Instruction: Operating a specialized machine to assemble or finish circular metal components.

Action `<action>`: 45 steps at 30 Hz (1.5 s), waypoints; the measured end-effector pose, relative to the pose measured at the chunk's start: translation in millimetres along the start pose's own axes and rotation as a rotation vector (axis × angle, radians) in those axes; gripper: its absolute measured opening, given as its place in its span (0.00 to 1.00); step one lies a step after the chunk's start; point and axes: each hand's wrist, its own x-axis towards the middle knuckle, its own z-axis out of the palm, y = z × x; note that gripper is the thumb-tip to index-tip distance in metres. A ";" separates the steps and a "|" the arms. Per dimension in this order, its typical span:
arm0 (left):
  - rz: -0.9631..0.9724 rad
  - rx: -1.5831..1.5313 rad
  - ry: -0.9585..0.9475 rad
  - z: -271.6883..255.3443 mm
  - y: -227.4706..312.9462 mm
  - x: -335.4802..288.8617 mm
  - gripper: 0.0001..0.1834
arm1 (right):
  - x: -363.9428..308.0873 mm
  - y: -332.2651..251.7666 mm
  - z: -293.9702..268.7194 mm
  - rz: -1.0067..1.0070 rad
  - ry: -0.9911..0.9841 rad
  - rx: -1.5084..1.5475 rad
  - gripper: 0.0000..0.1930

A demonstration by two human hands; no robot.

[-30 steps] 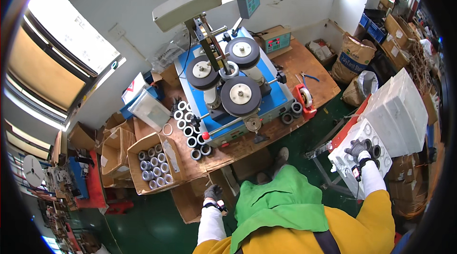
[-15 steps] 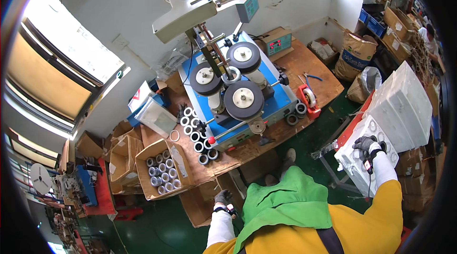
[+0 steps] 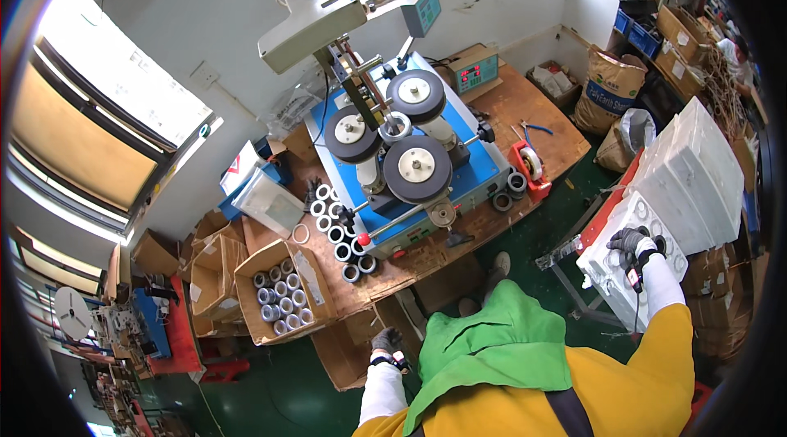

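Note:
My right hand [image 3: 629,242], in a dark glove, rests on a white foam tray [image 3: 608,285] with round hollows at the right. Its fingers are bent down over the tray, and what they hold, if anything, is hidden. A dark ring [image 3: 659,246] sits in the tray beside my wrist. At lower centre my left hand [image 3: 387,342], also gloved, hangs by a cardboard box [image 3: 338,355] below the table edge. Its fingers are curled in and nothing shows in them. On the wooden table, a blue machine [image 3: 352,183] with three dark wheels has a ring [image 3: 396,127] between them.
Several rings [image 3: 343,252] line the table left of the machine, near a cardboard box [image 3: 244,289] of rings. A red tape dispenser [image 3: 531,170] and pliers [image 3: 537,128] lie to the right. Foam boxes [image 3: 693,179] stand behind the tray. A display unit [image 3: 475,74] stands behind.
My right hand has shifted slightly on the foam tray, its fingers lower among the hollows. My left hand stays about where it was. The view has tilted a little.

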 end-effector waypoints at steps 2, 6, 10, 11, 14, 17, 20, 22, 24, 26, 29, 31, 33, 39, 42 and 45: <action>0.008 0.001 -0.017 3.0 -0.7 0.2 0.12 | 10.4 19.9 4.9 -0.040 -0.026 -0.034 0.16; 0.034 -0.036 -0.008 3.8 -6.8 -5.0 0.11 | 16.1 19.5 8.3 -0.033 -0.007 -0.006 0.16; 0.021 -0.047 -0.017 5.6 -9.6 -3.2 0.09 | 11.6 17.4 5.3 -0.039 -0.042 0.052 0.17; 0.033 -0.063 -0.033 5.9 -8.9 -2.4 0.09 | 9.8 15.6 3.3 -0.037 -0.040 0.059 0.17; -0.019 -0.061 -0.029 11.9 -4.0 -4.2 0.08 | 4.6 11.0 -1.2 -0.023 -0.066 0.007 0.18; -0.015 -0.032 -0.022 12.1 -4.2 -2.7 0.09 | 2.2 8.4 -4.2 -0.033 -0.086 -0.038 0.18; -0.009 -0.018 -0.051 14.0 -4.6 -1.1 0.09 | 1.3 -0.7 -9.4 0.051 -0.106 -0.033 0.18; -0.023 0.002 -0.054 18.1 -5.2 -1.8 0.10 | 11.2 13.0 -3.3 -0.036 -0.085 -0.093 0.18; -0.003 0.028 -0.047 23.1 -6.2 -3.5 0.11 | 18.3 24.5 -0.3 -0.079 -0.099 -0.107 0.17; -0.018 0.027 -0.075 23.6 -7.8 -5.4 0.12 | 14.9 21.6 -2.6 -0.106 -0.107 -0.136 0.19; -0.031 0.019 -0.096 19.1 -9.6 -4.8 0.12 | -18.3 -16.9 -23.9 -0.105 -0.106 -0.129 0.18; -0.031 0.018 -0.077 20.4 -10.0 -7.9 0.12 | -29.9 -29.9 -29.4 -0.078 -0.094 -0.055 0.20; -0.031 0.018 -0.055 22.9 -8.5 -12.3 0.12 | -36.4 -32.2 -33.0 0.004 -0.087 0.029 0.19; -0.035 0.032 -0.039 19.0 -7.7 -14.9 0.10 | -32.5 -23.3 -31.3 0.108 -0.132 0.243 0.16; -0.028 0.026 -0.070 17.9 -9.5 -6.7 0.08 | -18.6 -5.6 -24.5 0.023 -0.077 0.119 0.17; -0.026 -0.001 -0.060 25.6 -8.6 -5.2 0.06 | -15.8 -2.7 -21.9 -0.023 -0.017 0.152 0.15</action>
